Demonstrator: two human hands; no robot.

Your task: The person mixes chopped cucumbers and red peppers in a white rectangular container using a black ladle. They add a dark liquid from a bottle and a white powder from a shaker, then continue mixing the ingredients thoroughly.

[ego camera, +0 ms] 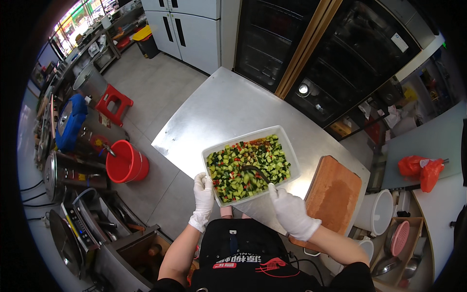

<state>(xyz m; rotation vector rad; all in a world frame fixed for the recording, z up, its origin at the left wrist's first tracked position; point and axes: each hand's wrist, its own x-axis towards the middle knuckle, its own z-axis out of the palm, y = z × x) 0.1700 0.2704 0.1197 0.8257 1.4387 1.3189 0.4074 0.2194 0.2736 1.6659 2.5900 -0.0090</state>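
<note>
A white plastic tub (293, 157) stands on the steel table (197, 120), filled with diced cucumber (228, 160) and small pieces of red chili. A patch of reddish-brown seasoning (257, 142) lies near its far side. My left hand (203, 195), in a white glove, grips the tub's near left corner by the rim. Gloved as well, my right hand (292, 211) is closed around a dark-handled utensil (259, 171) at the tub's near right side. The utensil's working end is sunk in the cucumber, so its shape is hidden. Some dice beside it are blurred.
Right of the tub lies a wooden cutting board (334, 189) with a damp patch. White buckets (381, 211) stand beyond it. On the floor at left are a red bucket (127, 162) and a red stool (115, 104). Glass-door refrigerators (328, 65) border the table's far side.
</note>
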